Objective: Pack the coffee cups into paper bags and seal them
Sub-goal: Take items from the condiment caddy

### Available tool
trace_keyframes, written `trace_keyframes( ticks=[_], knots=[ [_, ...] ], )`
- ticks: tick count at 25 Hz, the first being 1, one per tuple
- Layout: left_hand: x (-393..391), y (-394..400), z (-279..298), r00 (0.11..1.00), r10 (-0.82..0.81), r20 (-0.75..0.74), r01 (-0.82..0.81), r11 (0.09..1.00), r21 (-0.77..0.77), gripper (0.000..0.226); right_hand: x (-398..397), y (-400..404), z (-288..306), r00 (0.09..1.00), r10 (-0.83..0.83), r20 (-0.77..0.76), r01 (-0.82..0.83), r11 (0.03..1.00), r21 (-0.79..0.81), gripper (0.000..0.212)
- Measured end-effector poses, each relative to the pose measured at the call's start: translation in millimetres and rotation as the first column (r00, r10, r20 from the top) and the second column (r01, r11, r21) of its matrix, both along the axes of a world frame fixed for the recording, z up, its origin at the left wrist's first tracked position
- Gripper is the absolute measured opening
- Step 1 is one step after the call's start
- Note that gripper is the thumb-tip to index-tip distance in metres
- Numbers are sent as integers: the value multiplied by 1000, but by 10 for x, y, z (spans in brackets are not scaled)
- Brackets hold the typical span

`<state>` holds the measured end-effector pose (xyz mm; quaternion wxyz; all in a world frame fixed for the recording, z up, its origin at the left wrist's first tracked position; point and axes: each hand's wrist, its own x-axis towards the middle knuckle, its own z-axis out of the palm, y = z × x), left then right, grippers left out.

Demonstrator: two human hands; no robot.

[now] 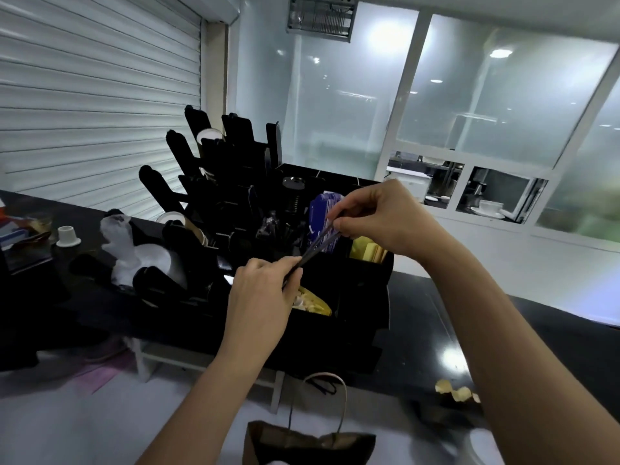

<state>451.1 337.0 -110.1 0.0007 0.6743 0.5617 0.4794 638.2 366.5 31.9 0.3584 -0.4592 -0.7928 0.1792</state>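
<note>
One open paper bag (310,443), contents unclear.

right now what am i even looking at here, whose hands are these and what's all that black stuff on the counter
There is no machine here. It is one picture from a camera worn on a person's head, looking forward and down, so the two bare arms reaching in are that person's own.

The left hand and the right hand each pinch one end of a thin dark stick-like item, possibly a wrapped straw or stirrer; it is too blurred to say.

Under them, on the dark counter, stands a black compartment organiser holding blue packets and yellow packets. Left of it, black slanted racks hold paper cups.

At the bottom edge sits a brown paper bag with cord handles, standing open.
</note>
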Motion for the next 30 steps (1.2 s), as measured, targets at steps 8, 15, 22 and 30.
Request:
trace_keyframes(
  ticks=[8, 15, 22, 30],
  knots=[
    [9, -349, -188, 964, -204, 172, 215, 975, -52, 16, 165, -415, -466, 922, 185, -339, -242, 961, -132, 14],
    [73, -671, -342, 890, -362, 276, 397, 914, -81, 12, 298, -646, -998, 871, 102, -480, -215, 958, -187, 19],
    [207, -859, -550, 895, -406, 186, 438, 879, -191, 11, 422, -936, -1252, 924, 112, -366, -154, 985, -85, 12],
    [116, -940, -844, 904, -417, 96, 427, 866, -262, 25, 627, -1162, -1525, 988, 25, -153, -35, 998, -61, 17]
  ],
)
